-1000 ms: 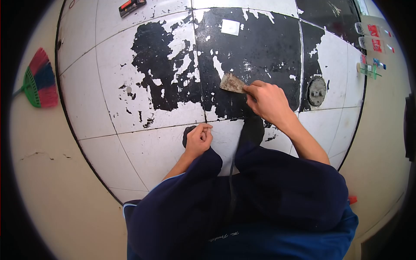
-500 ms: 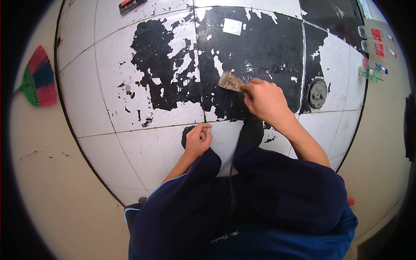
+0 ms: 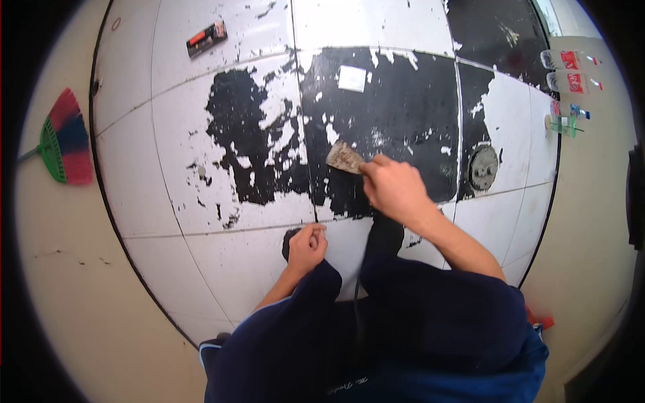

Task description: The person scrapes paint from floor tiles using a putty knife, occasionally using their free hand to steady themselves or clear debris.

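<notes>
My right hand [image 3: 398, 191] is closed round the handle of a scraper [image 3: 345, 159]. The wide, dirt-stained blade points left over a black patch [image 3: 403, 101] of the tiled floor, where ragged white bits show. My left hand [image 3: 307, 247] rests by my left knee, fingers curled in and nothing showing in them. It is nearest the grout line below the patch. A small white square [image 3: 352, 78] lies on the black area, beyond the blade.
A round grey drain cover [image 3: 483, 168] sits right of the patch. Farther off lies a black-and-red box [image 3: 207, 39]. Plastic bottles [image 3: 572, 82] stand along the right edge, and a broom [image 3: 65, 140] with pink and blue bristles lies at the left.
The view has tilted up, so the floor and both hands sit lower in the picture. My right hand keeps hold of the scraper, its blade over nearly the same spot. My left hand stays curled.
</notes>
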`<state>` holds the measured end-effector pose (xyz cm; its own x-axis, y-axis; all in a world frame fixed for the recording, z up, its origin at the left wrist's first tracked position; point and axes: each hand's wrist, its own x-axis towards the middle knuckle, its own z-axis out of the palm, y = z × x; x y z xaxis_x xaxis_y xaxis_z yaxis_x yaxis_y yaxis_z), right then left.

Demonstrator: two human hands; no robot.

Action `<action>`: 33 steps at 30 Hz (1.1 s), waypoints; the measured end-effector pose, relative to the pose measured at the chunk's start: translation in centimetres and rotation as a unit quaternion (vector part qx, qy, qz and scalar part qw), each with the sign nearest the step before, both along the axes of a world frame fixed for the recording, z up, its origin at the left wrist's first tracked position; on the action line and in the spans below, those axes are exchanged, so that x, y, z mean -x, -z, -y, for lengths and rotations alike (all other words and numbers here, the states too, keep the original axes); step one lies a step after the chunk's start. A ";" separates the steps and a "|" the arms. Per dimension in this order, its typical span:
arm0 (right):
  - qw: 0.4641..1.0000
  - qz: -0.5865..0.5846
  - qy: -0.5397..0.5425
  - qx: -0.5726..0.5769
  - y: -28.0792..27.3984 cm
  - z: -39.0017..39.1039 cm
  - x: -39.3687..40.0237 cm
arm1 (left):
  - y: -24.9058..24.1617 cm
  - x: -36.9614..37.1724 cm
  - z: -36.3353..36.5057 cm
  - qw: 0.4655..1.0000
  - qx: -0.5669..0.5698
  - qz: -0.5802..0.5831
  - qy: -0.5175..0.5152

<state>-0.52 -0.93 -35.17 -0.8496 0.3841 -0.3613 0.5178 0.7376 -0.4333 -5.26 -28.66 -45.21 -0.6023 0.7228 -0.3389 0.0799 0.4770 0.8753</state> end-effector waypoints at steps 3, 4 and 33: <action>0.999 0.029 -0.014 -0.001 -0.7 0.5 0.2 | -0.1 0.0 0.2 0.995 -0.021 -0.092 0.028; 0.999 0.048 -0.024 -0.002 -1.3 0.3 -0.2 | -0.2 -0.1 0.2 0.997 -0.010 -0.073 0.034; 1.000 0.006 0.001 -0.010 -0.1 1.1 -0.5 | 0.4 -0.3 0.0 1.000 -0.014 0.016 -0.005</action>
<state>0.01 -2.00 -35.11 -0.8441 0.3940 -0.3638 0.5250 0.7450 -0.4115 -4.96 -28.71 -45.58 -0.5982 0.7265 -0.3381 0.0467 0.4528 0.8904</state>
